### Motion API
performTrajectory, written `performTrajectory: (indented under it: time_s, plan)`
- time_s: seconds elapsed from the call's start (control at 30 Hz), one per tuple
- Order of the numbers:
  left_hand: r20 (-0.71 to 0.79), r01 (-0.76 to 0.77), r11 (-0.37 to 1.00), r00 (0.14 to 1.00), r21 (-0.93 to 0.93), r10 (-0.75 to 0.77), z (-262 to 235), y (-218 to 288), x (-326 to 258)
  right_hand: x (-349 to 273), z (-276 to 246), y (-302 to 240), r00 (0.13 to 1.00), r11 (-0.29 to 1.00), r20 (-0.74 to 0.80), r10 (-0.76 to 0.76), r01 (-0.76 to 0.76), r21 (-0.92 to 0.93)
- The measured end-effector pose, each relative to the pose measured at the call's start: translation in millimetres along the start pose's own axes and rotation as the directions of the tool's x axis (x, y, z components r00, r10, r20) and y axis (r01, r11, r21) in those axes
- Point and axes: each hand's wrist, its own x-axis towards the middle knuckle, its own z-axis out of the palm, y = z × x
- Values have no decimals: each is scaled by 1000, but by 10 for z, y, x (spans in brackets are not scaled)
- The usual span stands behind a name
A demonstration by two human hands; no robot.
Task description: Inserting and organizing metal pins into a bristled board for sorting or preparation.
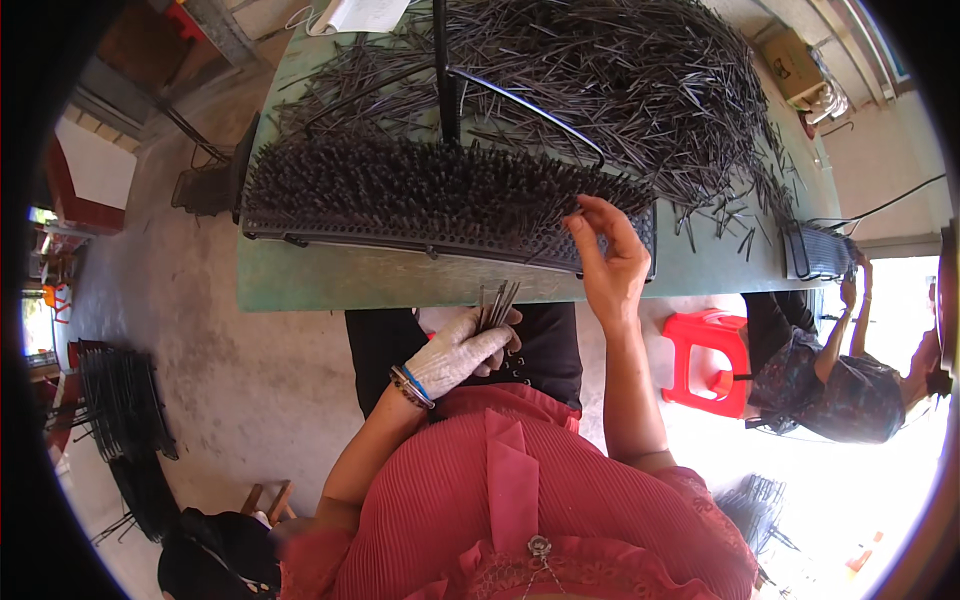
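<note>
My left hand (452, 352), in a pale knit glove, holds a small bunch of thin dark sticks (498, 305) just in front of the table edge. A long black perforated rack (385, 238) lies along the near side of the table, its holes densely filled with upright dark sticks (400, 190). Over the rack's right end is my bare right hand (617, 262), thumb and forefinger brought together by the sticks. Whatever lies between those fingertips is too small to make out. Behind the rack spreads a big heap of loose sticks (640, 90).
The green table (330, 287) carries a black upright post with slanting bars (447, 90) and white paper (362, 14). At right, a co-worker (840, 385) handles another rack (818, 252) near a red stool (706, 340). Black racks (120, 395) stand on the left floor.
</note>
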Motion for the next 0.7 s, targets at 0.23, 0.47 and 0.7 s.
performTrajectory:
  time_s: [0.23,0.47,0.7]
  plan:
    - [-35,-13,992,999,-124,9,0,-3,16,28,119,155,964,937,-3,-267,259,-236]
    - [-79,-19,974,997,-225,1,79,46,-17,-26,266,152,845,754,173,-506,531,-387]
    - [-59,-40,975,998,-216,28,7,-9,10,-61,263,163,813,699,210,-543,576,-424]
